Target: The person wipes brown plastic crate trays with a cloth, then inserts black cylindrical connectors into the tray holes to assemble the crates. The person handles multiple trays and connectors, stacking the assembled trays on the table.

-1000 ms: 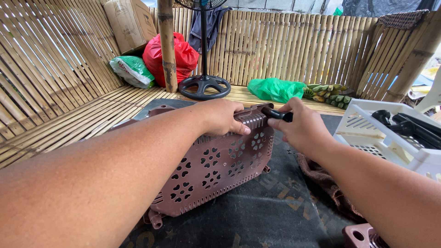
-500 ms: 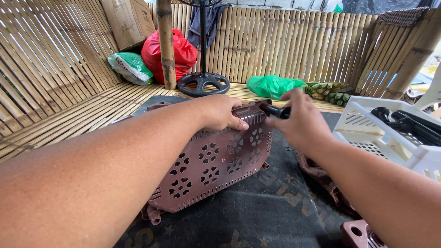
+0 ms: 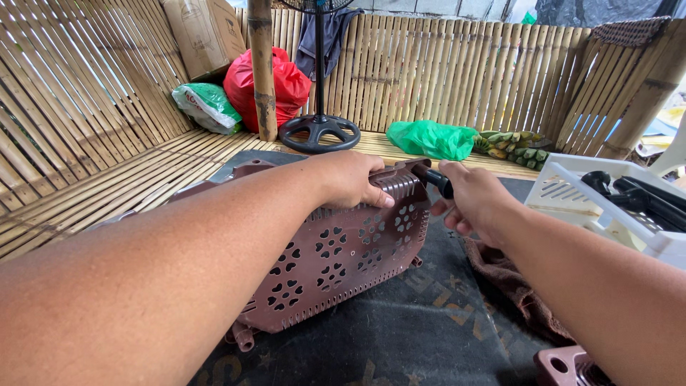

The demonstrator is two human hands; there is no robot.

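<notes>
Since half a second ago, little has shifted: my left hand (image 3: 350, 179) still clamps the top edge of the brown perforated plastic panel (image 3: 336, 257), tilted on the dark mat (image 3: 414, 322). My right hand (image 3: 475, 200), just right of that corner, grips a black-handled tool (image 3: 434, 179) whose long axis points left into the corner.

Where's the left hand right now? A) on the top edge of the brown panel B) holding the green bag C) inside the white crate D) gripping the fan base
A: the left hand rests on the upper edge of the brown panel, while the right hand grips a black handle at the panel's corner.
</notes>
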